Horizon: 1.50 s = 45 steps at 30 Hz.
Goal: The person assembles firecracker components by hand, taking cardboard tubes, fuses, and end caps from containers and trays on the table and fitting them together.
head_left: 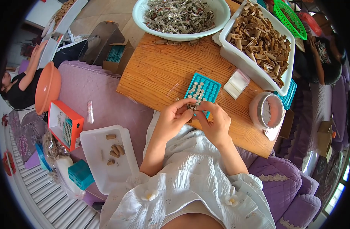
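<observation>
My left hand (177, 115) is closed in a pinch on a small brown-and-silver piece (191, 107), much of it behind my fingers. Against it, the thumb and forefinger of my right hand (215, 121) press together; what they grip is too small to make out. Both hands are over the near edge of a teal tray (210, 89) with round pockets. Several small whitish discs (198, 89) sit in its left part, while pockets on its right show bare teal.
On the wooden table (156, 72) stand a pale basin (138, 19) of small clear-and-silver pieces, a white bin (236, 63) of brown curved pieces, a glass jar (260, 110) and a small plastic bag (236, 84). At left are a white tray (102, 171) with brown tubes and an orange box (62, 110).
</observation>
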### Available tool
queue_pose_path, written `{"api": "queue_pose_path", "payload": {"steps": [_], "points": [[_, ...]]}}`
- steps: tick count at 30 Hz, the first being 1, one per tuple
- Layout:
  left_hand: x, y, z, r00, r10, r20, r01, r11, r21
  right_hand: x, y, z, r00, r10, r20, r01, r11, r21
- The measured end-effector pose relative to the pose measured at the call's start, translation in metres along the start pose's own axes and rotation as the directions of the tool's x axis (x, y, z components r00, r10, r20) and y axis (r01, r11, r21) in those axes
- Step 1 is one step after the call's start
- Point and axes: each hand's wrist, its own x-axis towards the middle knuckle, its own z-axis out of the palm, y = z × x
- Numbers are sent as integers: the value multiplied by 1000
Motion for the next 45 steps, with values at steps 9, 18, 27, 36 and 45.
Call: {"api": "queue_pose_path", "payload": {"steps": [9,18,27,36,45], "points": [[-2,0,6,999,29,28,-34,986,160,3,2,-7,994,26,107,-28,999,18],[5,-9,5,996,90,9,-88,937,339,40,-1,-29,822,247,513,-340,936,95],[6,-1,18,981,-34,193,-34,941,337,64,24,-52,535,203,820,-467,880,87],[11,8,10,987,-67,144,82,991,-101,103,78,-124,912,405,59,-394,908,-142],[15,0,11,999,-33,12,35,932,-360,118,139,-143,972,197,131,-42,689,-724]]}}
